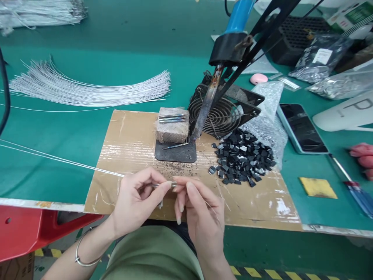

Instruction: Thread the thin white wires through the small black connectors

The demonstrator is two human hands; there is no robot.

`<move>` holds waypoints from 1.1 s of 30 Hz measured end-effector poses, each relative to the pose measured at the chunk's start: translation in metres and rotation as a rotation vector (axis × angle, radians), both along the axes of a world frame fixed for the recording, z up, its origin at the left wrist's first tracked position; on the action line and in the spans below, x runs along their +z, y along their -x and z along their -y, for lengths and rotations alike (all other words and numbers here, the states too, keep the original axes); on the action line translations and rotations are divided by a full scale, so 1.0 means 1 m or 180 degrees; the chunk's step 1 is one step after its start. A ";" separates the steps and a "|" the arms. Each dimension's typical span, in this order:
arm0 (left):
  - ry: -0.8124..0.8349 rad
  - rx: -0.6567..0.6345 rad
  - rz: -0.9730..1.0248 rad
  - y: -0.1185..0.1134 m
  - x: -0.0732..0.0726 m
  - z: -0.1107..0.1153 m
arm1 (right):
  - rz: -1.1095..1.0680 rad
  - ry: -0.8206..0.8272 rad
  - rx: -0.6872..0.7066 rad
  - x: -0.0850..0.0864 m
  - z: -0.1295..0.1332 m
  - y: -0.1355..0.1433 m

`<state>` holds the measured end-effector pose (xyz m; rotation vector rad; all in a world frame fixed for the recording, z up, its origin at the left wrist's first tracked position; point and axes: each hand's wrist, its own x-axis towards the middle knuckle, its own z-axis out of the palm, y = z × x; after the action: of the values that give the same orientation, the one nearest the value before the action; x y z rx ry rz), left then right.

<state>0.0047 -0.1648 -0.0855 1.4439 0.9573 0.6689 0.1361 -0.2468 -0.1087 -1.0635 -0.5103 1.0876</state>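
My left hand (pixel 136 200) is closed, pinching thin white wires (pixel 72 161) that trail off to the left over the table. A small, thin metallic piece (pixel 157 185) shows between its thumb and fingers. Fingertips almost meeting the left thumb, my right hand (pixel 202 210) is pinched closed. From it a fine wire strand (pixel 212 208) runs across the palm; the exact piece at its fingertips is too small to make out. Both hands are over the cardboard sheet (pixel 122 136) at its near edge.
Beyond my hands a soldering iron (pixel 205 109) on a stand points down beside a block (pixel 172 132) carrying metal pins. A pile of small black connectors (pixel 243 157) lies right, near a fan (pixel 221 112) and phone (pixel 303 128). A white wire bundle (pixel 93 91) lies back left.
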 end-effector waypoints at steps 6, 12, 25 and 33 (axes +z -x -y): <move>0.0102 -0.0041 0.0013 -0.002 0.003 -0.002 | 0.0063 -0.0063 0.0015 -0.003 -0.001 0.001; 0.0115 -0.0052 0.0012 -0.002 0.003 -0.002 | 0.0124 -0.0040 -0.0072 -0.002 -0.002 0.003; -0.0253 0.0133 -0.0059 -0.002 0.003 -0.001 | 0.0044 0.0078 -0.0071 0.004 -0.005 0.005; -0.0582 0.0146 -0.0167 -0.001 0.000 0.001 | -0.0077 0.0201 -0.0054 0.005 -0.005 0.004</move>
<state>0.0057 -0.1658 -0.0854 1.6107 0.9927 0.7716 0.1323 -0.2414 -0.1034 -1.1069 -0.4494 1.1063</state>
